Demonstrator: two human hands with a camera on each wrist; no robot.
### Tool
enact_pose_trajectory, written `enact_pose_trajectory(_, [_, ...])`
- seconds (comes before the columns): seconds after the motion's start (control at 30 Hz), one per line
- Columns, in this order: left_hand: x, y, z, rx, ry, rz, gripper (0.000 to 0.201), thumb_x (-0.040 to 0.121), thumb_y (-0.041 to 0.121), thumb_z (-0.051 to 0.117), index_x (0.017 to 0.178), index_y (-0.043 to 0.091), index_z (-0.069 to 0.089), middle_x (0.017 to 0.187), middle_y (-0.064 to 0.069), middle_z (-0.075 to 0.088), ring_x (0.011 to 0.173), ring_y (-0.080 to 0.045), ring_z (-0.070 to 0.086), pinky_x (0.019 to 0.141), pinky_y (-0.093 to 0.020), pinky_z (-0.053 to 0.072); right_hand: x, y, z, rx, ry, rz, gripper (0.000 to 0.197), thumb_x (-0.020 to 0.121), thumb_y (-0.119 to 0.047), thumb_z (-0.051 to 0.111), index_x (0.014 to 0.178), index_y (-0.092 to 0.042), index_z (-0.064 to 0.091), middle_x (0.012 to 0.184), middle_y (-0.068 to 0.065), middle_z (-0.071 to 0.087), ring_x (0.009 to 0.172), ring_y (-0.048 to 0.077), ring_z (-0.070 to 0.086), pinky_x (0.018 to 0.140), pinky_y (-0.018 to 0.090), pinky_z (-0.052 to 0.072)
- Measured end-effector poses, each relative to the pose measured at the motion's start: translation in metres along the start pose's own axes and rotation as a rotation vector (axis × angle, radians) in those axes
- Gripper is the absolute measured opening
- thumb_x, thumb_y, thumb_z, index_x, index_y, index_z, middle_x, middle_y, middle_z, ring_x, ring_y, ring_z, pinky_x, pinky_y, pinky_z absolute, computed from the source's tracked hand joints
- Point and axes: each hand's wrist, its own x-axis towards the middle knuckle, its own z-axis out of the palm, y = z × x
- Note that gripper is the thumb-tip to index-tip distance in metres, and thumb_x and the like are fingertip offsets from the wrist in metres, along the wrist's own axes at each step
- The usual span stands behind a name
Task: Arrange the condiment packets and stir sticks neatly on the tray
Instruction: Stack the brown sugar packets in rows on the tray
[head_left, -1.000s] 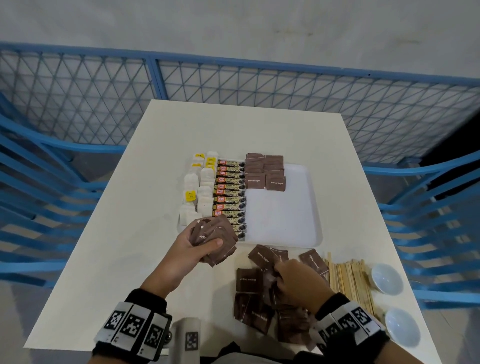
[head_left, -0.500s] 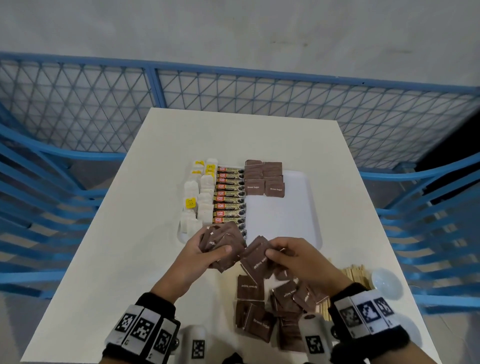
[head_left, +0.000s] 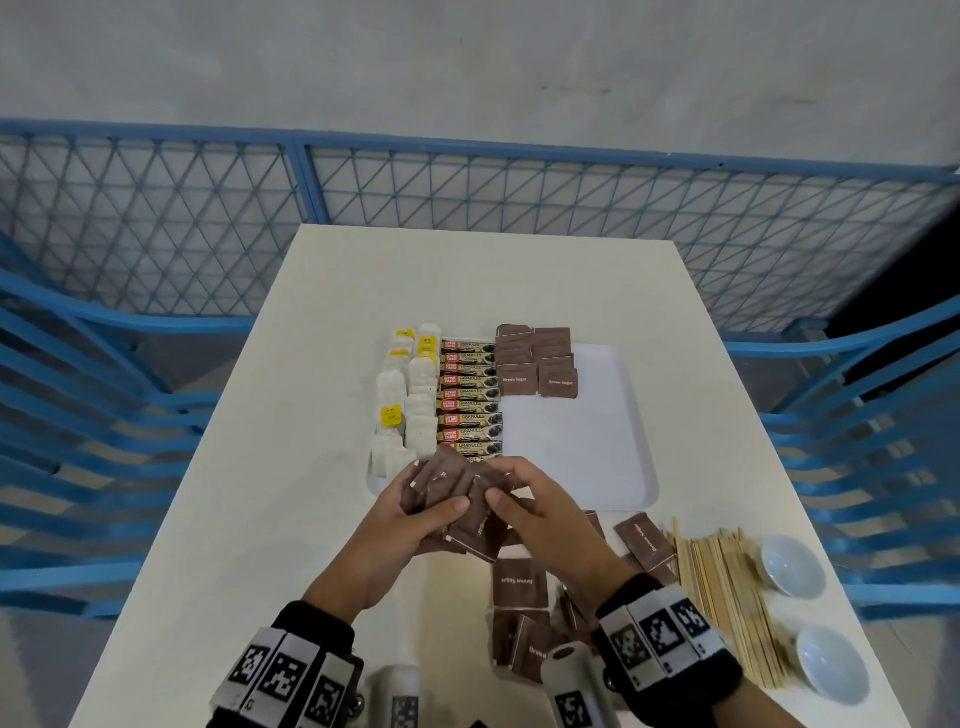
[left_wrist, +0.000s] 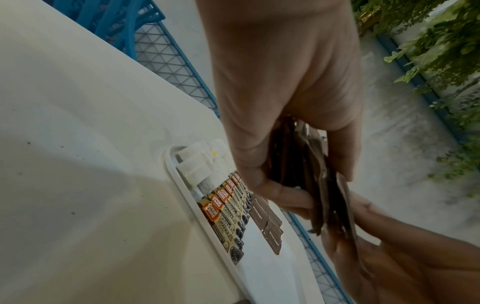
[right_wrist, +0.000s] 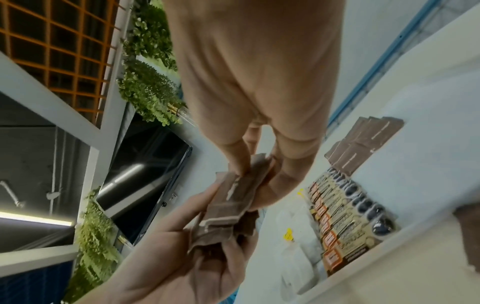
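My left hand (head_left: 415, 512) grips a fanned bunch of brown sugar packets (head_left: 447, 480) just above the near edge of the white tray (head_left: 587, 447). My right hand (head_left: 524, 499) meets it and pinches packets into the same bunch (right_wrist: 233, 197). On the tray lie white tea bags (head_left: 410, 405), a column of coffee granule sticks (head_left: 470, 395) and two short rows of brown sugar packets (head_left: 537, 364). More brown packets (head_left: 519, 584) lie loose on the table near me. Wooden stir sticks (head_left: 727, 592) lie in a bundle at the right.
Two small white bowls (head_left: 792, 566) (head_left: 831, 665) stand right of the stir sticks near the table's right edge. A blue mesh fence (head_left: 467, 228) surrounds the white table (head_left: 249, 493). The tray's right half is bare.
My right hand has lifted from the loose packets on the table and come up left to meet my left hand, adding packets to the bunch held there.
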Motion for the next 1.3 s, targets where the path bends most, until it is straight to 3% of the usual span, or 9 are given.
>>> enact_pose_trajectory(0.2, [0.002,0.003,-0.014,-0.012,0.081,0.035,0.032,0.084,-0.001,0.061,0.110,0.017,0.058,0.098,-0.008,0.072,0.080,-0.024,0.071,0.061,-0.034,0.057,0.006,0.009,0.006,0.151,-0.013,0.078,0.067,0.076,0.005,0.070,0.126,-0.027,0.039,0.118,0.012,0.054,0.091,0.021,0.065,0.078,0.027,0.056])
enact_pose_trajectory(0.3, [0.003,0.004,-0.024,-0.029,0.101,0.039,0.031,0.085,-0.003,0.060,0.110,0.015,0.058,0.092,-0.005,0.072,0.073,-0.020,0.070,0.054,-0.030,0.055,0.012,0.014,0.004,0.217,0.073,0.123,0.052,0.074,0.009,0.069,0.113,-0.017,0.047,0.112,0.016,0.060,0.089,0.024,0.063,0.075,0.030,0.055])
enact_pose_trajectory(0.4, [0.002,0.005,-0.034,-0.056,0.062,0.021,0.032,0.085,-0.005,0.058,0.111,0.013,0.057,0.088,-0.002,0.072,0.072,-0.018,0.069,0.053,-0.029,0.053,0.015,0.017,-0.002,0.229,0.094,0.139,0.028,0.082,0.007,0.061,0.105,-0.008,0.057,0.100,0.016,0.067,0.082,0.024,0.063,0.057,0.021,0.048])
enact_pose_trajectory(0.6, [0.000,0.011,-0.041,0.008,-0.104,-0.022,0.049,0.065,0.011,0.071,0.112,0.009,0.057,0.087,-0.004,0.072,0.073,-0.018,0.069,0.053,-0.029,0.052,0.019,0.019,-0.010,0.151,0.098,0.191,0.026,0.092,0.006,0.041,0.099,-0.011,0.059,0.091,0.011,0.065,0.077,0.019,0.063,0.071,0.032,0.055])
enact_pose_trajectory(0.73, [0.007,0.011,-0.033,0.058,-0.139,-0.042,0.063,0.052,0.024,0.078,0.111,0.013,0.059,0.092,-0.003,0.074,0.081,-0.018,0.070,0.058,-0.030,0.054,0.025,0.019,-0.015,0.057,0.106,0.118,0.019,0.088,0.003,0.055,0.097,-0.014,0.053,0.098,0.010,0.064,0.068,0.017,0.067,0.062,0.030,0.055])
enact_pose_trajectory(0.83, [0.014,0.010,-0.023,0.092,-0.160,-0.079,0.061,0.057,0.020,0.079,0.115,0.013,0.060,0.102,-0.005,0.073,0.091,-0.019,0.070,0.067,-0.027,0.054,0.030,0.020,-0.016,0.122,0.096,0.101,0.011,0.085,-0.003,0.063,0.091,-0.010,0.058,0.089,0.007,0.066,0.065,0.015,0.066,0.059,0.024,0.053])
enact_pose_trajectory(1.03, [0.027,0.005,-0.008,0.107,-0.055,-0.071,0.041,0.071,0.006,0.074,0.110,0.013,0.063,0.096,-0.004,0.075,0.086,-0.016,0.071,0.063,-0.025,0.053,0.040,0.024,-0.024,0.259,0.104,0.142,0.011,0.084,0.002,0.062,0.083,-0.009,0.065,0.077,0.005,0.067,0.063,0.015,0.066,0.047,0.029,0.051])
enact_pose_trajectory(1.17, [0.034,0.000,-0.005,0.102,0.027,-0.062,0.042,0.072,0.007,0.076,0.111,0.014,0.063,0.100,-0.005,0.074,0.091,-0.020,0.070,0.066,-0.028,0.054,0.054,0.025,-0.036,0.106,0.110,0.151,0.016,0.082,0.001,0.065,0.075,-0.014,0.065,0.070,0.000,0.067,0.063,0.009,0.061,0.059,0.017,0.051])
enact_pose_trajectory(1.3, [0.041,-0.003,-0.008,0.034,0.138,-0.031,0.038,0.076,0.000,0.072,0.110,0.015,0.063,0.094,-0.003,0.074,0.078,-0.016,0.070,0.058,-0.029,0.053,0.082,0.032,-0.060,0.029,0.218,0.191,0.014,0.080,0.001,0.067,0.077,-0.012,0.063,0.073,0.000,0.066,0.063,0.009,0.058,0.056,0.012,0.047])
